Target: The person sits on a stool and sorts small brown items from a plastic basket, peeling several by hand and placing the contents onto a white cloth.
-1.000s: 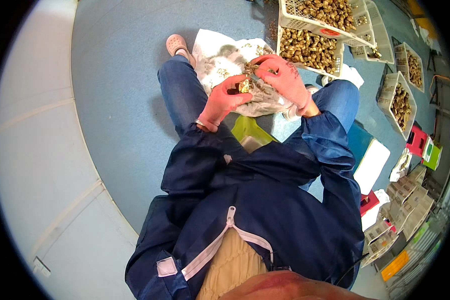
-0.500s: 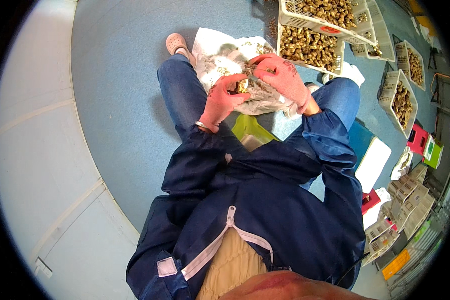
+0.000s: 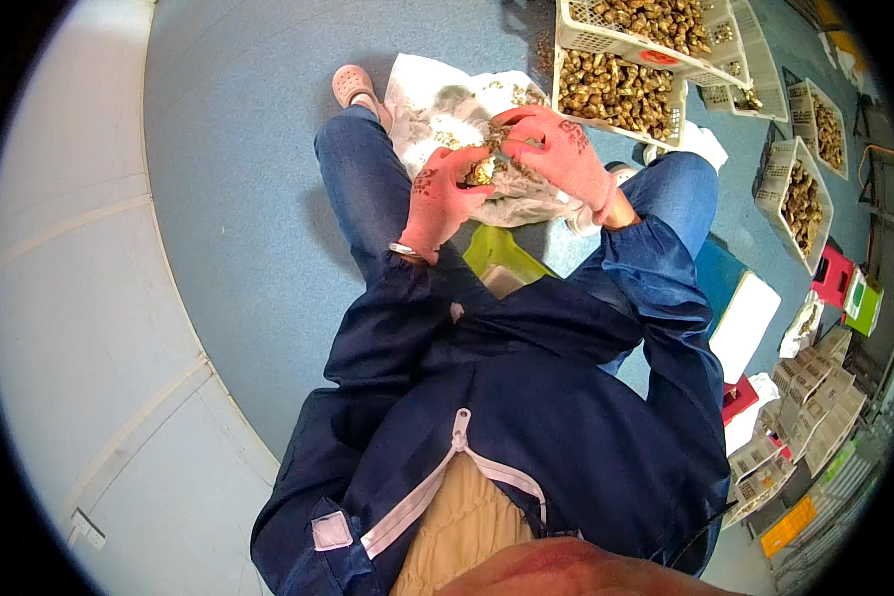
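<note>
My left hand [image 3: 439,199], in a pink knitted glove, is closed around a small yellowish-brown lump that looks like a mushroom [image 3: 481,172]. Just right of it, my right hand [image 3: 558,149], gloved the same way, has its fingers pinched together. Dark brown crumbs or trimmings show by those fingertips; anything held between them is too small to make out. Both hands are over a crumpled whitish plastic sheet [image 3: 422,89], which is spread on the floor between my feet and strewn with brown scraps.
White slatted crates [image 3: 680,99] full of brown mushroom-like pieces [image 3: 616,94] stand at the far right, more behind them. A green plastic stool [image 3: 489,243] shows between my legs. To the right sits a blue box with a white lid [image 3: 745,323]. A pale wall [image 3: 79,298] runs along the left.
Very little differs. The left fingers have shifted slightly around the lump, and the right hand stays pinched in nearly the same place.
</note>
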`<state>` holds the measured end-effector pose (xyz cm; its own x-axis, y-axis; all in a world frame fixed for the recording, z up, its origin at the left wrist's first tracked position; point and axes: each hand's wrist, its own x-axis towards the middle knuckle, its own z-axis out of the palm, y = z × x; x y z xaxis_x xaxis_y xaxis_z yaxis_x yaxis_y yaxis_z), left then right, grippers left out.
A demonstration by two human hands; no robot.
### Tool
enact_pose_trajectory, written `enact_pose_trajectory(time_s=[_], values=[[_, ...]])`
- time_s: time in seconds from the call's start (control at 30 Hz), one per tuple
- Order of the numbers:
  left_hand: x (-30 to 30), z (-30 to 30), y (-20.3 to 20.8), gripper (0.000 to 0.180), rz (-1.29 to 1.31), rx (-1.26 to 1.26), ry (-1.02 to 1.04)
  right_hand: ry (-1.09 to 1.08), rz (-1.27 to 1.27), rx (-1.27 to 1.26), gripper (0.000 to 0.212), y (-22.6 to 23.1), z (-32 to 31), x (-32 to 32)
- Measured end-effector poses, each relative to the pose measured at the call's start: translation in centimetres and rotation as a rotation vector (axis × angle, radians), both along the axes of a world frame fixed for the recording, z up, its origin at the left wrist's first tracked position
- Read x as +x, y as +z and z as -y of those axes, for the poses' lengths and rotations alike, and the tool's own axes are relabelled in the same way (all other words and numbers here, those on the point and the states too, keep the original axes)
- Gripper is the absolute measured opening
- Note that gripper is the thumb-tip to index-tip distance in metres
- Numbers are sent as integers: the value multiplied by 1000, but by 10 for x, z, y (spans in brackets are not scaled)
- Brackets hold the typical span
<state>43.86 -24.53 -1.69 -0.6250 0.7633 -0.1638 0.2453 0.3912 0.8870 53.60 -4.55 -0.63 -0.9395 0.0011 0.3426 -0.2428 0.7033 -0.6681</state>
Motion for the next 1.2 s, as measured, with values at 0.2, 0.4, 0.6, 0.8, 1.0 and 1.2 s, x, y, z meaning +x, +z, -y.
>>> enact_pose_trajectory(time_s=[0.2, 0.4, 0.6, 0.8, 1.0, 1.2], values=[[3, 1, -2, 45, -223, -50, -12, -55, 181, -264, 15, 0, 9, -2], [1, -1, -3, 45, -200, -57, -21, -40, 219, -302, 14, 4, 12, -1], [0, 1, -11, 45, -124, -7, 7, -49, 247, -379, 14, 13, 12, -1], [0, 0, 5, 46, -26, 3, 3, -88, 289, -455, 14, 19, 15, 0], [1, 2, 7, 47, 76, 25, 36, -60, 187, -369, 14, 14, 13, 0], [2, 1, 6, 48, 47, 41, 29, -116, 227, -397, 15, 9, 15, 1]])
